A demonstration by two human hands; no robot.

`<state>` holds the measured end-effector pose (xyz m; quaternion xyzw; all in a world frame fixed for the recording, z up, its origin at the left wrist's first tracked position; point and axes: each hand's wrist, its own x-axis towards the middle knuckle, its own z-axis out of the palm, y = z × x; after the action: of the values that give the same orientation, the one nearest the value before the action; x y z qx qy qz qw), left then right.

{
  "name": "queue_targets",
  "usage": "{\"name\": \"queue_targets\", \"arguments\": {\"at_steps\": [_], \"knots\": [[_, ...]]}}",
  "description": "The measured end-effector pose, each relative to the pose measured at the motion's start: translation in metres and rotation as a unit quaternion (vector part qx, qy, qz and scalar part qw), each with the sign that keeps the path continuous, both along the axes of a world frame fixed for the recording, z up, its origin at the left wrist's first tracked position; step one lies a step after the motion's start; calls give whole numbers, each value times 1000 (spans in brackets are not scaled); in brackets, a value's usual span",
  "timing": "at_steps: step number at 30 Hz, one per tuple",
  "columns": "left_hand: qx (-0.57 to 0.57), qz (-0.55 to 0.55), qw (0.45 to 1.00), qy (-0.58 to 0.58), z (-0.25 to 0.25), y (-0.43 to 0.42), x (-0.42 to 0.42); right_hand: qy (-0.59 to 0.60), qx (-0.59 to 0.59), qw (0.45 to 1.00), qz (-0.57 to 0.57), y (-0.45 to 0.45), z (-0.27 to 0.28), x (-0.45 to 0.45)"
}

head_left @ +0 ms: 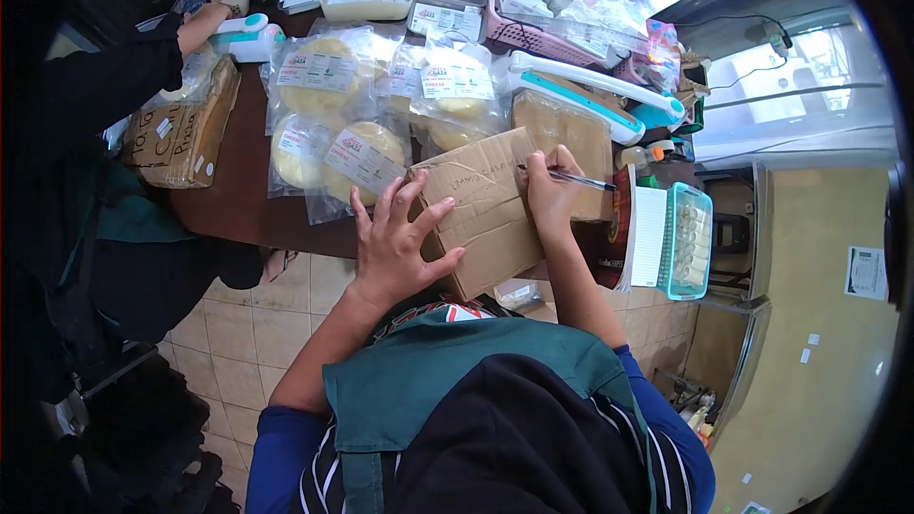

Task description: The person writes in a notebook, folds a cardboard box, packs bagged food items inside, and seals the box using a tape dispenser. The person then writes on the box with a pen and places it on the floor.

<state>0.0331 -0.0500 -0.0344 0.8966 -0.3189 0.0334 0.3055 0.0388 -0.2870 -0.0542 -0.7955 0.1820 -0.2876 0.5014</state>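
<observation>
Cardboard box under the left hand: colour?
The cardboard box is light brown, best seen in the head view.

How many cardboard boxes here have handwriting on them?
2: the first box, with the left hand on it and the right hand holding a pen over it; the second box, at the picture's left near a co-worker's sleeve. Others' hidden sides may bear writing.

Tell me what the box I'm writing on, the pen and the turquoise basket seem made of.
Box: matte brown cardboard, shown by its creases and folded edges.
Pen: probably glossy plastic, from the highlight along its barrel.
Turquoise basket: likely moulded plastic, by its smooth, even-coloured rim.
</observation>
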Motion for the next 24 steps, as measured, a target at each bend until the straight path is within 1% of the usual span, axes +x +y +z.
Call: {"name": "queue_targets", "arguments": {"at_steps": [3, 5, 6, 8, 15, 17, 18, 20, 24], "knots": [[0, 0, 1000, 3, 1, 0, 0, 2, 24, 1000, -10, 6, 10, 1], [0, 0, 1000, 6, 1, 0, 0, -11, 92, 996, -10, 13, 17, 2], [3, 0, 1000, 3, 0, 0, 0, -11, 92, 996, -10, 9, 12, 2], [5, 1, 1000, 0, 0, 0, 0, -10, -17, 1000, -7, 0, 3, 1], [5, 0, 1000, 0, 0, 0, -1, -13, 35, 999, -1, 4, 7, 0], [4, 0, 1000, 0, 0, 0, 0, -38, 46, 997, -44, 5, 10, 0], [3, 1, 1000, -1, 0, 0, 0, -37, 47, 997, -44, 6, 11, 1], [2, 1, 1000, -3, 0, 0, 0, -49, 83, 995, -33, 9, 16, 2], [4, 1, 1000, 2, 0, 1, 0, -33, 96, 995, -25, 10, 15, 3]]}}
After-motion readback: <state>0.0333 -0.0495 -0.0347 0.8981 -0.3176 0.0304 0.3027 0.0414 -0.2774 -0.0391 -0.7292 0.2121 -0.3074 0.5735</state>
